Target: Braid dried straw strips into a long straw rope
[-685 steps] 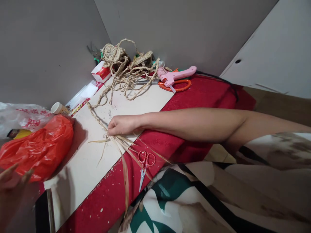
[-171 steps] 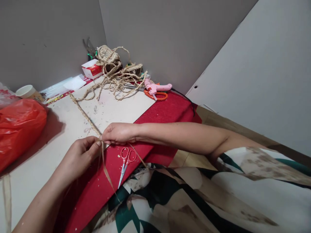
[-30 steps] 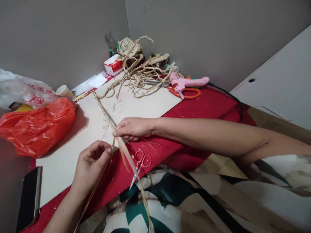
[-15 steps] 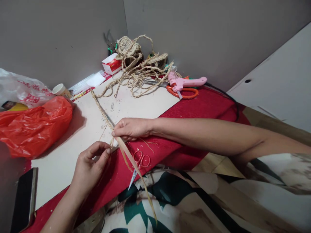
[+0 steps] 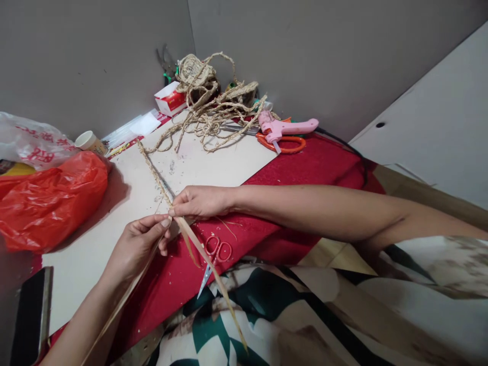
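Observation:
A braided straw cord [image 5: 155, 174] runs from the white board down to my hands. My right hand [image 5: 202, 202] pinches its lower end between thumb and fingers. Just left of it, my left hand [image 5: 147, 236] is closed on a thin straw strand [image 5: 127, 295] that trails down along my left forearm. Below the right hand, a wide loose straw strip [image 5: 213, 272] hangs down across the red cloth onto my patterned clothing, with a shorter strip beside it. Small red-handled scissors [image 5: 217, 250] lie next to these strips.
Coiled straw rope [image 5: 213, 109] is piled at the back. Right of it are a pink glue gun [image 5: 282, 127] and orange-handled scissors [image 5: 292, 146]. A red bag [image 5: 57, 198], a paper cup [image 5: 90, 142] and a phone [image 5: 30, 315] are on the left.
My left hand has moved in against the right fingertips, and a strand now shows along the left forearm. The whole view has shifted slightly.

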A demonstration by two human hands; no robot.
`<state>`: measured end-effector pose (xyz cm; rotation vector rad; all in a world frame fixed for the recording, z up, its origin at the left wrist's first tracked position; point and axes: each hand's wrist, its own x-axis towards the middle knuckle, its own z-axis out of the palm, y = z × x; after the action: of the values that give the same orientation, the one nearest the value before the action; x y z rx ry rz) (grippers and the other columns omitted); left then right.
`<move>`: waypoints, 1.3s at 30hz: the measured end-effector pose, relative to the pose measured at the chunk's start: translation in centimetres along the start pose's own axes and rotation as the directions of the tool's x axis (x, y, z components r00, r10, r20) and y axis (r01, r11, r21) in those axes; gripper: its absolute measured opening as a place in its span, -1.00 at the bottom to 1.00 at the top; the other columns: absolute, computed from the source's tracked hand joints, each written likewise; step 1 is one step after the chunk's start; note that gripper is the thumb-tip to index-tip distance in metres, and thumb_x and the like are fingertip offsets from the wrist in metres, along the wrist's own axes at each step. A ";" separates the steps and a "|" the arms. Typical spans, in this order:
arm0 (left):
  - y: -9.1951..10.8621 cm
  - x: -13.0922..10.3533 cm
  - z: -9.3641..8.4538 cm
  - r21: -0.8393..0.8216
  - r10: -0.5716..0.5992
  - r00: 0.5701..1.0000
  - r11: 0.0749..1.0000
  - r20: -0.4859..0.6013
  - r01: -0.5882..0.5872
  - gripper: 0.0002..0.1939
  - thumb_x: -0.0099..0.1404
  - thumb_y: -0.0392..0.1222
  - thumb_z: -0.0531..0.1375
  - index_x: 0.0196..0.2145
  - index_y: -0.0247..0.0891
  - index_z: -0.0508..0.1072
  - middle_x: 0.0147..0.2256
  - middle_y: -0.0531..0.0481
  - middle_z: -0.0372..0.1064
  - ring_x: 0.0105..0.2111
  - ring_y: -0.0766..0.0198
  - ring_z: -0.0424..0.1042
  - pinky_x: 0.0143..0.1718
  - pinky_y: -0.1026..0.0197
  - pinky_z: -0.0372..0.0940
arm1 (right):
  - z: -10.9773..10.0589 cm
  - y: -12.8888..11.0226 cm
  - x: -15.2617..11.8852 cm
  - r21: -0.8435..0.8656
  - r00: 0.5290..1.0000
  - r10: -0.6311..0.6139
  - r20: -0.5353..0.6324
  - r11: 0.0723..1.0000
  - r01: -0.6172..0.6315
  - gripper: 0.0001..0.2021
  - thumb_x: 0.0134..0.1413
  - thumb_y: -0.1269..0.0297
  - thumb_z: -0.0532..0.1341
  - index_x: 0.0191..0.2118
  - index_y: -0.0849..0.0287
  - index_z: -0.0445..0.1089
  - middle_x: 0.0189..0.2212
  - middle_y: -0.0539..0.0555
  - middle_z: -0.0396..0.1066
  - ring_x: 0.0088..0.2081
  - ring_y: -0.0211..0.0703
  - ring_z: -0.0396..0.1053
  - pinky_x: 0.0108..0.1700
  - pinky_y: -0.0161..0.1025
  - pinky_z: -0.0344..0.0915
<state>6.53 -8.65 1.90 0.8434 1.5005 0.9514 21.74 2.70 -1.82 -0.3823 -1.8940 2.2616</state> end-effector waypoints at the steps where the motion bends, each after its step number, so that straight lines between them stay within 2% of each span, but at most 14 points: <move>1: 0.1 0.0 0.0 0.012 -0.006 1.000 1.000 -0.011 0.006 -0.74 -0.01 -0.12 0.39 -0.42 -0.34 0.52 -0.61 0.11 0.31 -0.70 0.47 0.19 -0.66 0.36 0.16 | 0.1 0.1 0.0 -0.045 1.000 -0.022 -0.017 0.999 0.021 -0.72 0.15 0.32 0.14 -0.56 0.29 0.23 -0.75 -0.18 0.00 -0.68 -0.48 -0.10 -0.62 -0.44 -0.15; 4: 0.4 -0.1 0.0 0.059 -0.011 0.999 0.998 -0.045 0.013 -0.73 -0.03 -0.12 0.39 -0.42 -0.35 0.50 -0.61 0.08 0.34 -0.71 0.44 0.21 -0.68 0.35 0.17 | 0.5 0.2 0.0 -0.157 0.994 -0.052 -0.095 0.987 0.037 -0.76 0.14 0.33 0.14 -0.50 0.35 0.35 -0.71 -0.13 0.11 -0.62 -0.47 0.01 -0.55 -0.44 -0.06; 7: 0.9 -0.5 0.4 0.099 -0.005 0.995 0.995 -0.102 0.016 -0.68 -0.03 -0.13 0.37 -0.33 -0.35 0.46 -0.64 0.09 0.34 -0.72 0.42 0.21 -0.69 0.34 0.16 | 1.1 0.3 -0.1 -0.193 0.983 0.015 -0.180 0.980 -0.050 -0.71 0.13 0.30 0.15 -0.58 0.31 0.28 -0.75 -0.13 0.09 -0.67 -0.47 -0.01 -0.59 -0.43 -0.09; 11: 1.7 -1.1 1.5 0.192 0.046 0.982 0.981 -0.183 -0.010 -0.53 -0.04 -0.11 0.35 -0.19 -0.35 0.39 -0.65 0.10 0.35 -0.72 0.36 0.24 -0.68 0.33 0.14 | 2.0 0.2 0.0 -0.052 0.958 0.149 -0.246 0.985 -0.167 -0.70 0.11 0.20 0.15 -0.57 0.25 0.26 -0.78 -0.11 0.10 -0.76 -0.45 -0.09 -0.71 -0.40 -0.20; 15: 1.5 -1.8 2.9 0.355 0.207 0.948 0.928 -0.243 -0.112 -0.44 0.06 -0.10 0.27 0.01 -0.32 0.30 -0.66 0.16 0.28 -0.71 0.37 0.20 -0.66 0.35 0.07 | 3.0 -0.5 -0.1 0.062 0.935 0.181 -0.303 0.983 -0.171 -0.80 0.09 0.30 0.14 -0.51 0.26 0.30 -0.77 -0.10 0.14 -0.77 -0.47 -0.14 -0.73 -0.42 -0.24; 17: 1.0 -2.0 3.4 0.517 0.326 0.915 0.840 -0.239 -0.164 -0.40 0.13 -0.11 0.23 0.12 -0.29 0.23 -0.66 0.18 0.27 -0.71 0.36 0.18 -0.64 0.33 0.05 | 3.4 -0.8 -0.2 0.088 0.917 0.208 -0.339 0.978 -0.189 -0.81 0.06 0.34 0.13 -0.54 0.24 0.23 -0.80 -0.13 0.06 -0.78 -0.46 -0.14 -0.73 -0.42 -0.27; 22: -0.6 -1.7 4.0 0.889 0.554 0.823 0.430 -0.123 -0.157 -0.33 0.18 -0.22 0.14 0.25 -0.30 0.12 -0.53 0.00 0.43 -0.55 0.18 0.37 -0.46 0.23 0.18 | 3.7 -0.4 0.0 0.119 0.893 0.257 -0.369 0.966 -0.229 -0.83 -0.03 0.40 0.13 -0.57 0.21 0.14 -0.79 -0.13 0.02 -0.77 -0.46 -0.12 -0.73 -0.42 -0.24; 25: -1.6 -1.3 4.6 0.930 0.595 0.797 0.342 -0.100 -0.139 -0.29 0.17 -0.23 0.14 0.28 -0.28 0.11 -0.52 -0.03 0.42 -0.55 0.13 0.38 -0.46 0.21 0.17 | 3.8 0.2 0.3 0.162 0.884 0.271 -0.381 0.961 -0.225 -0.79 -0.01 0.41 0.14 -0.57 0.19 0.10 -0.79 -0.14 -0.02 -0.77 -0.46 -0.13 -0.74 -0.43 -0.23; 29: -2.2 -2.0 5.4 0.894 0.627 0.774 0.393 -0.089 -0.216 -0.29 0.15 -0.22 0.20 0.27 -0.24 0.19 -0.54 -0.01 0.40 -0.58 0.16 0.36 -0.47 0.23 0.16 | 4.0 0.1 0.0 0.239 0.877 0.257 -0.407 0.956 -0.169 -0.77 0.02 0.47 0.13 -0.58 0.21 0.11 -0.82 -0.14 -0.01 -0.78 -0.46 -0.12 -0.75 -0.44 -0.24; 32: -1.6 -3.4 5.0 0.851 0.620 0.779 0.455 -0.093 -0.261 -0.34 0.15 -0.15 0.24 0.22 -0.21 0.26 -0.48 0.00 0.44 -0.57 0.22 0.36 -0.46 0.25 0.17 | 3.8 -0.7 -0.8 0.305 0.892 0.266 -0.366 0.940 -0.155 -0.83 0.02 0.58 0.09 -0.53 0.27 0.20 -0.77 -0.10 0.14 -0.77 -0.51 -0.10 -0.76 -0.48 -0.23; 34: -0.9 -3.9 4.0 0.820 0.645 0.742 0.516 -0.181 -0.249 -0.44 0.19 -0.11 0.22 0.15 -0.19 0.31 -0.39 -0.01 0.47 -0.49 0.23 0.41 -0.39 0.26 0.22 | 3.3 -1.2 -1.3 0.351 0.914 0.270 -0.303 0.923 -0.156 -0.88 0.02 0.61 0.08 -0.45 0.32 0.26 -0.68 -0.05 0.30 -0.76 -0.55 -0.11 -0.76 -0.51 -0.23; 36: -0.2 -3.4 2.8 0.696 0.631 0.700 0.666 -0.335 -0.267 -0.57 0.22 -0.09 0.19 0.05 -0.19 0.36 -0.27 -0.04 0.46 -0.36 0.23 0.45 -0.29 0.25 0.28 | 2.7 -1.4 -1.6 0.378 0.938 0.261 -0.230 0.912 -0.161 -0.92 0.02 0.61 0.11 -0.38 0.34 0.26 -0.59 0.01 0.40 -0.76 -0.57 -0.13 -0.77 -0.54 -0.24; 37: 0.0 -2.8 2.2 0.570 0.560 0.728 0.771 -0.394 -0.285 -0.62 0.20 -0.10 0.20 -0.02 -0.22 0.38 -0.23 -0.05 0.46 -0.31 0.23 0.47 -0.24 0.24 0.31 | 2.3 -1.3 -1.6 0.387 0.948 0.250 -0.199 0.908 -0.158 -0.90 0.02 0.61 0.11 -0.33 0.33 0.25 -0.56 0.02 0.43 -0.76 -0.57 -0.12 -0.77 -0.55 -0.25; 39: 0.1 -1.2 1.5 0.214 0.296 0.867 0.950 -0.401 -0.226 -0.68 0.12 -0.17 0.24 -0.15 -0.29 0.40 -0.25 -0.10 0.47 -0.29 0.22 0.49 -0.21 0.21 0.34 | 1.8 -1.1 -1.6 0.395 0.963 0.219 -0.159 0.908 -0.141 -0.77 0.02 0.62 0.11 -0.16 0.30 0.22 -0.53 0.01 0.45 -0.75 -0.54 -0.07 -0.77 -0.56 -0.23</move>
<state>8.20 -9.54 2.45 1.0191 1.8933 1.2940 22.68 0.80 -0.28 -0.7191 -1.3285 2.5252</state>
